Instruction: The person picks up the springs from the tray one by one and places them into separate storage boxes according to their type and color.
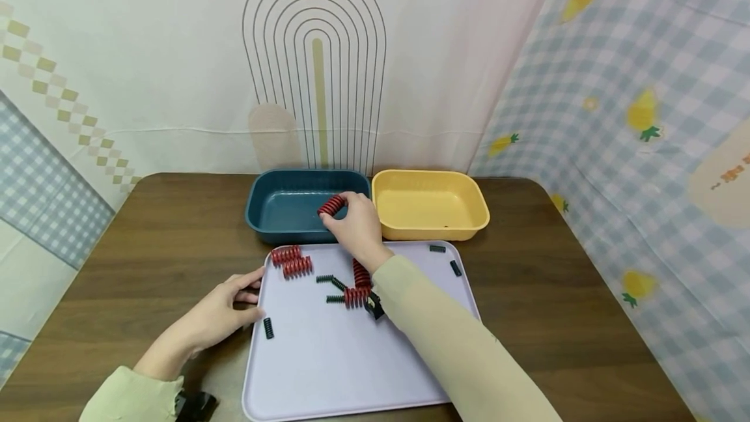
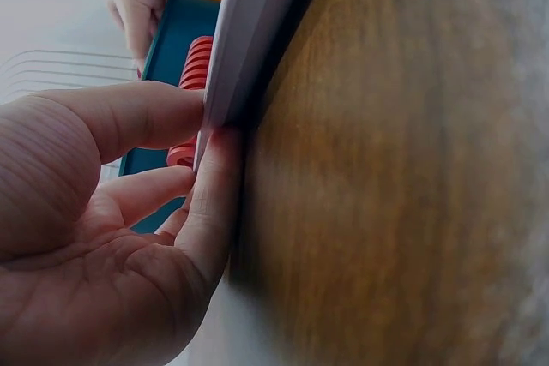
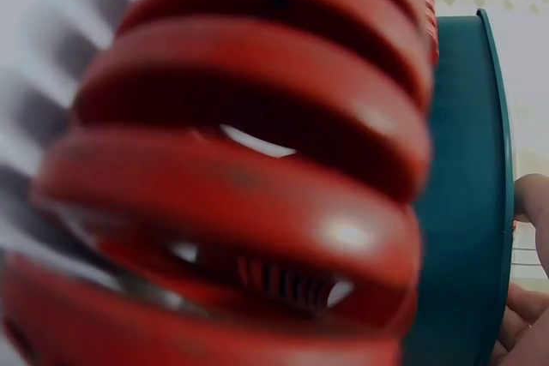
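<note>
My right hand [image 1: 359,226] pinches a red coil spring [image 1: 331,205] between thumb and fingers, over the front part of the dark blue bin [image 1: 275,238]. On the left edge of the pale lilac tray [image 1: 328,370], my left hand [image 1: 219,311] rests with thumb and fingers extended; in the left wrist view the fingertips [image 2: 225,147] touch the rim. Two red springs [image 1: 291,262] lie at the tray's upper left. Near the middle are more red springs [image 1: 356,298] beside small dark green springs [image 1: 336,284], partly hidden by my right arm. A large red spring [image 3: 257,160] fills the right wrist view.
A yellow bin [image 1: 430,233] stands right of the blue one, behind the tray. Small dark springs lie at the tray's upper right [image 1: 456,268] and left edge [image 1: 268,328]. Brown wooden table [image 1: 556,305] surrounds the tray; patterned cloth [image 1: 433,64] hangs behind.
</note>
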The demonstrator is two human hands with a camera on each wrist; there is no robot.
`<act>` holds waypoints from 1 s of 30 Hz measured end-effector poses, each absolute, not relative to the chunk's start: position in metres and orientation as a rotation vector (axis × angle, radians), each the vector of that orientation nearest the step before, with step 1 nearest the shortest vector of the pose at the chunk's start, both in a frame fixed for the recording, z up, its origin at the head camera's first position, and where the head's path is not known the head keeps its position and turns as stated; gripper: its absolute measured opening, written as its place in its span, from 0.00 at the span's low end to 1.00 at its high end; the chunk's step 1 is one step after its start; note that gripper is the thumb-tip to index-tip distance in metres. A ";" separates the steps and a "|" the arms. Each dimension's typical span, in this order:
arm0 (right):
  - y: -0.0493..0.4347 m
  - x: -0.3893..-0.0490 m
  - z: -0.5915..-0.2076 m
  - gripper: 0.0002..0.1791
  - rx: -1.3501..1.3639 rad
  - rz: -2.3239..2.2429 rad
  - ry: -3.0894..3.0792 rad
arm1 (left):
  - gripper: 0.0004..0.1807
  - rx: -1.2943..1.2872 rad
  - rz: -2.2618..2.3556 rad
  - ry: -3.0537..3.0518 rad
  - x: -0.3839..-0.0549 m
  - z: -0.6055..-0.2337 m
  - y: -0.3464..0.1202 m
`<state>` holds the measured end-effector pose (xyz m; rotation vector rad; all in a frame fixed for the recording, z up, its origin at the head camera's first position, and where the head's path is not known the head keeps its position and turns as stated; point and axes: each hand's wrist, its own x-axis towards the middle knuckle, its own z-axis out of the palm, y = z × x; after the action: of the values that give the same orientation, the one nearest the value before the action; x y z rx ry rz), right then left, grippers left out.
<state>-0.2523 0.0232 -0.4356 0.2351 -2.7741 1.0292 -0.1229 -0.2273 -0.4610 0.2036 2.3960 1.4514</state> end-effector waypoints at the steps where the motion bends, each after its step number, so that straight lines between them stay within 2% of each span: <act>1: 0.023 -0.252 -0.436 0.30 0.232 1.015 -2.782 | 0.41 0.205 1.454 2.395 -0.123 -0.461 -0.227; 10: 0.025 -0.252 -0.437 0.29 0.260 0.957 -2.791 | 0.41 0.207 1.429 2.409 -0.123 -0.460 -0.226; 18: 0.028 -0.251 -0.443 0.32 0.318 0.955 -2.779 | 0.41 0.185 1.440 2.389 -0.122 -0.461 -0.225; 30: 0.044 -0.240 -0.430 0.34 0.400 1.173 -2.726 | 0.42 0.179 1.433 2.400 -0.122 -0.461 -0.227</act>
<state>-0.2403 0.0437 -0.4303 0.4005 -2.7258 1.1727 -0.1216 -0.2270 -0.4610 0.1794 2.3999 1.4333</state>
